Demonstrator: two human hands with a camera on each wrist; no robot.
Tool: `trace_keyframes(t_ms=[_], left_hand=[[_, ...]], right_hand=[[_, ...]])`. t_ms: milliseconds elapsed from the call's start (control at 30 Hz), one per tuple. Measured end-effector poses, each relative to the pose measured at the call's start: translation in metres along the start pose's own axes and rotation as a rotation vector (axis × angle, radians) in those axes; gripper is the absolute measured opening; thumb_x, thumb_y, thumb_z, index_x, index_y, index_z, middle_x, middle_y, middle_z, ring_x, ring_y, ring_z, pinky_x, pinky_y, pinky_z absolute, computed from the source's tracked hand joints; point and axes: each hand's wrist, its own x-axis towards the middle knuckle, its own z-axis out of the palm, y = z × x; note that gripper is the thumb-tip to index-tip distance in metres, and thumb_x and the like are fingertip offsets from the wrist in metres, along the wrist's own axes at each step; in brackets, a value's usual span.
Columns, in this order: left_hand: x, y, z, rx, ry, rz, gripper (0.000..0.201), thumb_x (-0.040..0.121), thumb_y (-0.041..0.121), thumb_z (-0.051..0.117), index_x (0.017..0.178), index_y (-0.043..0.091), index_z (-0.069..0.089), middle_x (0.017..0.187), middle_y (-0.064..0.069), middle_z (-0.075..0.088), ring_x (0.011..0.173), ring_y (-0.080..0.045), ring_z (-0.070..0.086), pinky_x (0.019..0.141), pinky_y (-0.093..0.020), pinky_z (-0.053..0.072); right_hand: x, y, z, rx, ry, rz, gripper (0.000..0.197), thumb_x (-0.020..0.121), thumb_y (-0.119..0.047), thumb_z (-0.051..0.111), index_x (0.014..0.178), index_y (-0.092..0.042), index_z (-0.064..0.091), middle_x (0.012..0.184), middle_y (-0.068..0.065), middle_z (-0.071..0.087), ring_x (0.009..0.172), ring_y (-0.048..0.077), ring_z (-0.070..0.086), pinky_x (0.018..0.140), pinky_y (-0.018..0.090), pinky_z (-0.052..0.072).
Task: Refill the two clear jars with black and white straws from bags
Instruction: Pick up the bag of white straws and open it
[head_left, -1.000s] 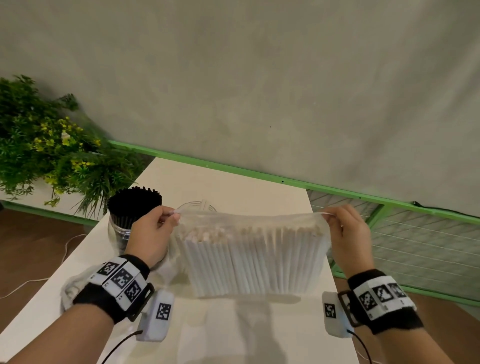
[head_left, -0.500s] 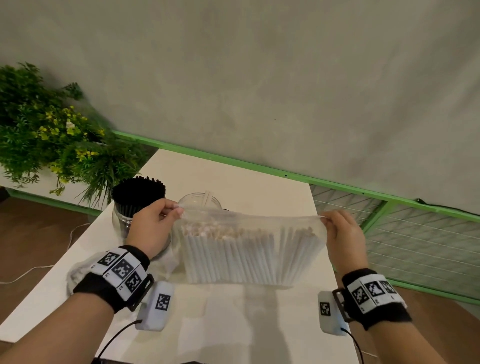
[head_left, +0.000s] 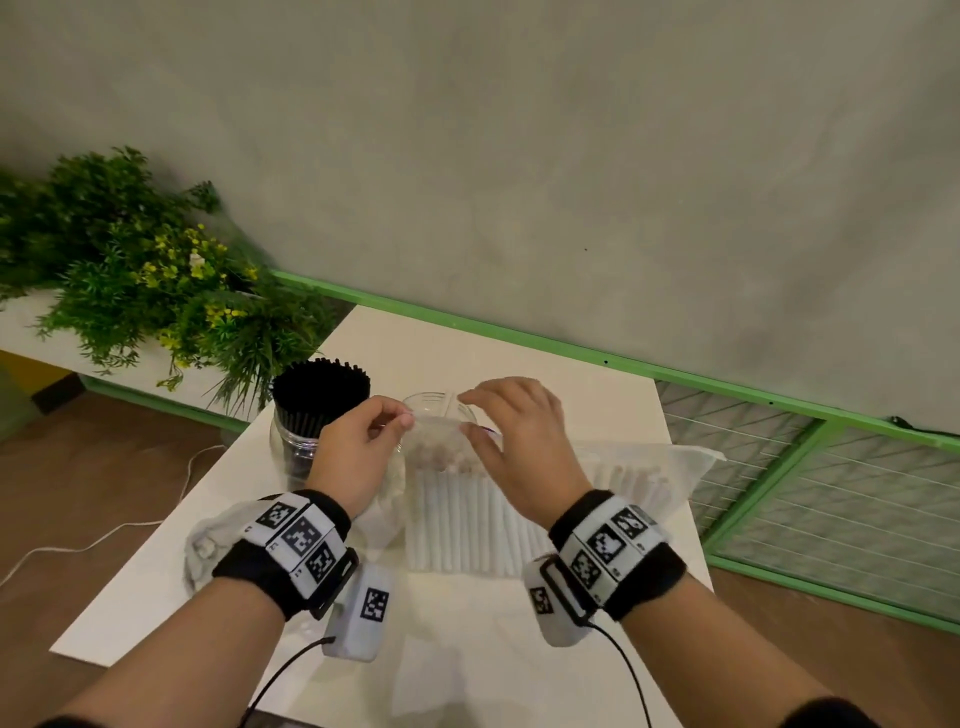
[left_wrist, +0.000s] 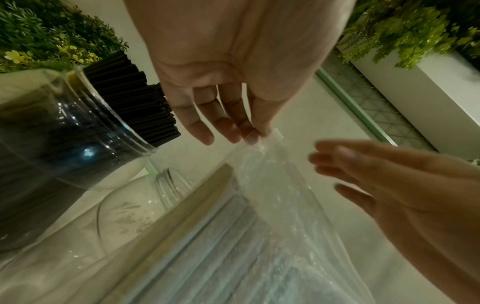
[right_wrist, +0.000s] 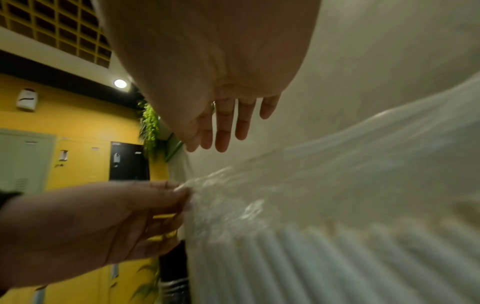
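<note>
Standing the bag (head_left: 623, 478) of white straws (head_left: 467, 525) up on the middle of the table (head_left: 519, 665). Pinching its top left corner with the left hand (head_left: 358, 447), thumb and fingertips tight on the plastic. Having let go of the right end, now bringing the right hand (head_left: 524, 452) across close to the left one, fingers spread and holding nothing. Letting the right end sag. Probably getting ready to pull the bag mouth open. Waiting just behind the hands: the empty clear jar (head_left: 441, 410). Sitting beside it by the left edge, already full: the jar of black straws (head_left: 317, 410).
</note>
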Motion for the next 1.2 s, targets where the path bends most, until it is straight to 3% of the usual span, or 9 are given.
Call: trace_keyframes(t_ms=[133,233,433,600,733,867,967,1033,1200], left_hand=[[-0.003,0.003,-0.002,-0.065,-0.027,-0.019,0.013,0.092,0.016,0.058,0.083,0.021,0.066,0.079,0.003,0.07,0.076,-0.01,0.067,0.08,-0.032,0.055],[-0.005,0.004,-0.005,-0.084,-0.023,-0.038,0.011,0.093,0.015,0.058,0.085,0.016,0.066,0.081,0.002,0.071,0.076,-0.006,0.069,0.083,-0.035,0.055],[-0.01,0.005,-0.006,0.006,-0.025,0.049,0.012,0.094,0.016,0.056,0.083,0.017,0.062,0.08,0.006,0.07,0.075,0.001,0.068,0.074,-0.028,0.053],[-0.005,-0.005,-0.013,-0.023,0.039,0.001,0.016,0.094,0.014,0.054,0.081,0.021,0.059,0.079,0.003,0.07,0.077,-0.004,0.069,0.082,-0.036,0.053],[-0.003,-0.005,-0.015,-0.029,0.03,0.013,0.018,0.094,0.014,0.054,0.079,0.024,0.057,0.08,0.004,0.069,0.078,-0.006,0.07,0.082,-0.035,0.053],[-0.003,-0.004,-0.012,-0.068,0.043,-0.021,0.018,0.095,0.013,0.052,0.08,0.023,0.058,0.082,0.002,0.068,0.082,-0.009,0.069,0.086,-0.037,0.052],[-0.003,-0.003,-0.012,-0.095,0.041,-0.047,0.019,0.095,0.014,0.052,0.08,0.023,0.058,0.082,0.002,0.068,0.083,-0.011,0.069,0.088,-0.04,0.052],[-0.003,-0.003,-0.011,-0.098,0.038,-0.051,0.019,0.095,0.013,0.052,0.08,0.023,0.058,0.084,0.001,0.068,0.082,-0.011,0.069,0.088,-0.041,0.052],[-0.004,-0.001,-0.011,-0.089,0.036,-0.057,0.014,0.096,0.014,0.051,0.084,0.017,0.059,0.083,-0.001,0.069,0.081,-0.01,0.068,0.089,-0.04,0.052]], right_hand=[[0.025,-0.021,0.03,0.076,-0.139,0.001,0.022,0.094,-0.031,0.055,0.109,-0.021,0.069,0.105,-0.002,0.068,0.101,0.023,0.057,0.095,0.042,0.038],[0.028,-0.022,0.039,0.102,-0.126,-0.004,0.019,0.095,-0.029,0.053,0.099,-0.023,0.071,0.094,-0.004,0.07,0.091,0.022,0.059,0.09,0.041,0.04],[0.02,-0.019,0.039,0.079,-0.056,-0.008,0.011,0.089,-0.022,0.058,0.09,-0.023,0.069,0.087,-0.007,0.067,0.081,0.021,0.059,0.081,0.041,0.045],[-0.005,0.027,0.015,-0.011,0.01,0.087,0.012,0.09,-0.02,0.058,0.089,-0.02,0.07,0.086,-0.005,0.067,0.077,0.022,0.061,0.078,0.041,0.047],[-0.042,0.078,-0.028,-0.16,0.104,0.178,0.009,0.087,-0.014,0.066,0.084,-0.022,0.068,0.085,-0.006,0.065,0.075,0.021,0.059,0.076,0.037,0.044],[-0.073,0.118,-0.065,-0.262,0.18,0.293,0.009,0.087,-0.012,0.067,0.086,-0.02,0.069,0.089,-0.004,0.066,0.082,0.023,0.058,0.077,0.039,0.044],[-0.087,0.137,-0.08,-0.274,0.236,0.341,0.007,0.086,-0.008,0.067,0.087,-0.015,0.071,0.088,0.002,0.065,0.08,0.027,0.057,0.069,0.033,0.042],[-0.093,0.142,-0.084,-0.244,0.254,0.356,0.007,0.086,-0.005,0.067,0.088,-0.011,0.071,0.086,0.004,0.064,0.073,0.022,0.055,0.063,0.027,0.038],[-0.098,0.142,-0.084,-0.108,0.282,0.373,0.01,0.086,0.003,0.064,0.088,-0.004,0.071,0.085,0.004,0.063,0.07,0.014,0.053,0.065,0.018,0.039]])
